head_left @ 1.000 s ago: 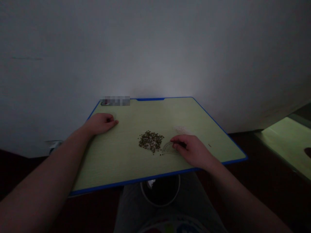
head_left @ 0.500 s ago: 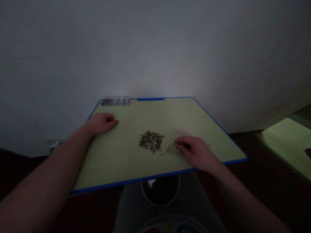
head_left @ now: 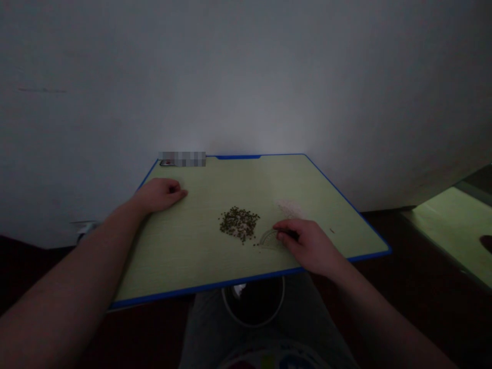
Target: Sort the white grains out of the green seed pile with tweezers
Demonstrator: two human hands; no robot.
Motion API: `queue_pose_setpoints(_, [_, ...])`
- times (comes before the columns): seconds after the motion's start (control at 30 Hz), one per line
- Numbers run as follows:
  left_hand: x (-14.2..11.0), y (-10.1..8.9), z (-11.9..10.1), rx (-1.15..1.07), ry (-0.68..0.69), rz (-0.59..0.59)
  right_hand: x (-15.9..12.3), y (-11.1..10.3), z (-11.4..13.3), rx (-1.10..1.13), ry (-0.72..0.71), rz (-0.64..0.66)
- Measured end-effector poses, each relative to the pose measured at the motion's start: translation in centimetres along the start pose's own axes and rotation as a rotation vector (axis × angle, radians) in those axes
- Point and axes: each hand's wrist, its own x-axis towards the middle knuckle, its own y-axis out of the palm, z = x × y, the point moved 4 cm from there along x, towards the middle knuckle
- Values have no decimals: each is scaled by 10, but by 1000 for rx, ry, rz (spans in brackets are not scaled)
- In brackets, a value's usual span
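Note:
My right hand [head_left: 309, 243] pinches a clear protractor [head_left: 268, 239] by its upper side, its curved edge just right of a pile of small dark green beans or seeds [head_left: 239, 224]. Paler grains are mixed into the middle of that pile. A few loose beans lie between the pile and the protractor. Beyond my right hand is a thin spread of pale grains [head_left: 291, 208]. My left hand [head_left: 160, 195] rests on the left side of the table, fingers curled in, with nothing visible in them.
The pale table [head_left: 184, 256] has a blue rim and stands against a grey wall. A blurred-out object [head_left: 182, 159] lies at its back left corner. Below the front edge, a round bucket [head_left: 253, 324] sits between my legs. A small dark sliver [head_left: 332, 230] lies far right.
My right hand has shifted slightly left and toward me with the protractor, closer to the loose beans. My left hand has stayed in place.

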Motion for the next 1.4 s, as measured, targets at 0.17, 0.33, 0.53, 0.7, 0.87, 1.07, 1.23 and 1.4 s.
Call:
queue_pose_setpoints(0.17, [0,1,1,3,-3,5,4,0,0,-14,24,-34])
queue_pose_setpoints(0.33, [-1,0,-1,4,-20,16,8,2,0,-15,24,-55])
queue_pose_setpoints(0.53, [-3,-2,-4,-1,5,-2,11,2,-2,-28,17,-73])
queue_pose_setpoints(0.7, [-2,-1,-3,-13,-4,10,5,0,1,-15,18,-75])
queue_pose_setpoints(0.87, [-1,-2,-4,-4,-11,16,3,5,7,-41,-8,-71])
queue_pose_setpoints(1.07, [-3,-2,-4,-1,-14,16,8,4,3,-83,45,-106])
queue_pose_setpoints(1.23, [-2,-1,-3,-6,-20,21,11,1,0,-92,57,-105])
queue_pose_setpoints(1.4, [-3,-1,-2,-1,-16,3,9,-2,-6,-90,80,-130])
